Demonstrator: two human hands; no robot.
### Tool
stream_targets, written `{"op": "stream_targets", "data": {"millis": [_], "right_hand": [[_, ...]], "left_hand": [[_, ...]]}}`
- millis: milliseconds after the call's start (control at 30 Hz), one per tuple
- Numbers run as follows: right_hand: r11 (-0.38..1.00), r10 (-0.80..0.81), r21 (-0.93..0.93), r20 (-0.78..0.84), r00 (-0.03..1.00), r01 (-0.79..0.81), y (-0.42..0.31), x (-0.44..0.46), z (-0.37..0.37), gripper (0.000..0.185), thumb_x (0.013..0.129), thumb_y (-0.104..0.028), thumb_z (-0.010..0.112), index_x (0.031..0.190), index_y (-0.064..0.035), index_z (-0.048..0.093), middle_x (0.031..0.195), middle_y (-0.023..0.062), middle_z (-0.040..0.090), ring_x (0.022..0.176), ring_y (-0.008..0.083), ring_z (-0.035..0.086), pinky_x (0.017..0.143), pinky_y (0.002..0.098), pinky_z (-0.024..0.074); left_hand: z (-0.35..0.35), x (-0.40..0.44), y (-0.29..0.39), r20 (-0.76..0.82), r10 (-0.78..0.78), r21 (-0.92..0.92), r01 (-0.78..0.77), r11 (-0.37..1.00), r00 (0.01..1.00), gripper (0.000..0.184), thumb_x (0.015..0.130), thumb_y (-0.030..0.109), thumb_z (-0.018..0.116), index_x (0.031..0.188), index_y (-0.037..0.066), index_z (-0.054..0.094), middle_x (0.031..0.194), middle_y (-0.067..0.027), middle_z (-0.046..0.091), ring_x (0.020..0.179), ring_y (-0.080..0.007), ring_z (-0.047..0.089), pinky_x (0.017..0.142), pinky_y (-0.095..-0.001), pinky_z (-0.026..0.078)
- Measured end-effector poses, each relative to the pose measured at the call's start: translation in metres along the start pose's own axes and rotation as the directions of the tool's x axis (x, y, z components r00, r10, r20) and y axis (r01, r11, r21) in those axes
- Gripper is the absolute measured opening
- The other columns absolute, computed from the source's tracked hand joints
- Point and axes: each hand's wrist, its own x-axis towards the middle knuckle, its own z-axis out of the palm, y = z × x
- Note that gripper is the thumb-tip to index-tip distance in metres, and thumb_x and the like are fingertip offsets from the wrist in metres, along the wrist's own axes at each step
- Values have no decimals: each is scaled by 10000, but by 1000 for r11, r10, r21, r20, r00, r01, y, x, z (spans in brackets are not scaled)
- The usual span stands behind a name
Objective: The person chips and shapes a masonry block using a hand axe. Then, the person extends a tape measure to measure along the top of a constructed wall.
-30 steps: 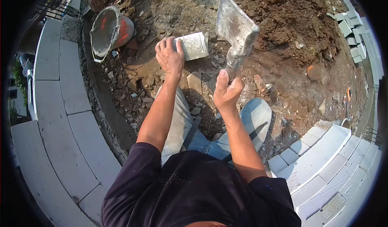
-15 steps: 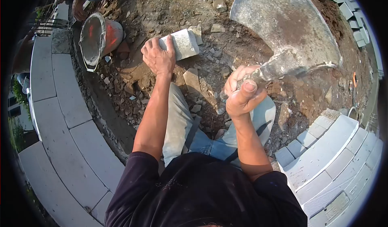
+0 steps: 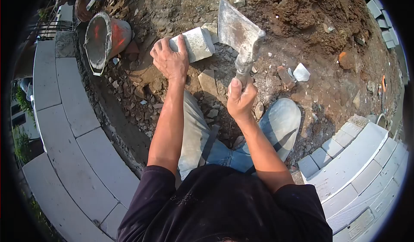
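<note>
A pale block (image 3: 197,45) lies on the rubble in front of me, and my left hand (image 3: 170,60) is wrapped over its left end. My right hand (image 3: 242,96) is closed round the handle of a wide, mortar-stained trowel (image 3: 238,27). Its blade is raised just right of the block, apart from it in the view. Beneath the block's right side shows another flat piece (image 3: 211,32). A white chunk (image 3: 301,72) rests on the soil to the right, beside a reddish brick piece (image 3: 286,77).
A mortar-smeared bucket (image 3: 118,37) stands at the upper left, near another person's hand (image 3: 83,10). Pale block walls curve along the left (image 3: 79,97) and lower right (image 3: 351,166). Loose soil (image 3: 302,13) is heaped at the top; small blocks (image 3: 374,9) are stacked upper right.
The trowel swung right and up close, then back beside the block, its blade now edge-on. A white chunk now lies on the soil at the right. My left hand has stayed on the block.
</note>
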Motion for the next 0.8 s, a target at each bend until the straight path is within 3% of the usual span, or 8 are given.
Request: {"op": "stream_targets", "data": {"millis": [33,100,267,367,500,600,700,800], "right_hand": [[940,78,-338,89,993,-44,24,6,8,556,998,-454,534,792,61,559,658,257,605,556,398,610,522,447,457],[869,320,-441,153,935,-225,46,25,2,596,998,-474,513,832,96,565,739,352,593,720,515,605,647,526,464],[895,267,360,43,963,-264,-23,17,-30,481,1012,-478,514,851,-26,547,598,-13,444,517,83,449,477,286,359],[929,50,371,-92,994,-12,-2,23,-8,477,1010,-466,524,842,-21,549,589,-3,458,505,107,458,471,311,369],[897,211,-431,218,953,-100,36,46,4,565,1007,-479,516,865,63,592,654,198,591,598,236,599,571,414,459],[984,137,96,153,979,-153,-8,44,-8,495,999,-517,521,905,-32,544,598,-22,439,473,68,423,433,231,325],[885,-37,461,-56,998,59,-40,37,-9,509,982,-543,534,837,-57,496,585,-32,414,455,58,383,414,220,296],[999,29,38,57,998,-31,39,32,14,562,991,-555,508,829,-16,517,591,-14,447,484,82,428,451,254,337]], "left_hand": [[-2,-2,1,2,14,6,-14,1000,1000,407,900,492,624,1061,122,675,1112,-95,622,1123,-342,520,927,-475,435],[-10,-5,2,2,27,-27,-27,999,1000,402,900,484,627,1061,119,675,1105,-100,627,1131,-343,519,934,-473,435],[-4,-2,8,9,-28,-9,28,1000,1000,368,909,468,623,1059,135,675,1120,-103,620,1141,-346,518,942,-480,438],[-4,-2,7,8,-31,-15,31,999,999,375,908,470,624,1057,129,672,1128,-107,616,1131,-345,520,943,-474,438],[-5,0,4,1,-24,-36,24,999,1000,375,891,458,651,1031,111,670,1113,-101,614,1143,-340,508,927,-480,441],[-4,-2,8,7,-48,-27,49,998,999,371,887,455,656,1016,106,671,1108,-98,615,1136,-336,513,924,-478,442],[-5,-2,8,-1,-19,-12,19,1000,1000,376,908,459,627,1035,108,673,1105,-101,622,1116,-342,522,937,-461,440],[-1,-1,2,-29,-12,-9,12,1000,1000,384,912,460,624,1031,97,672,1107,-103,622,1122,-341,518,939,-460,440]]}}
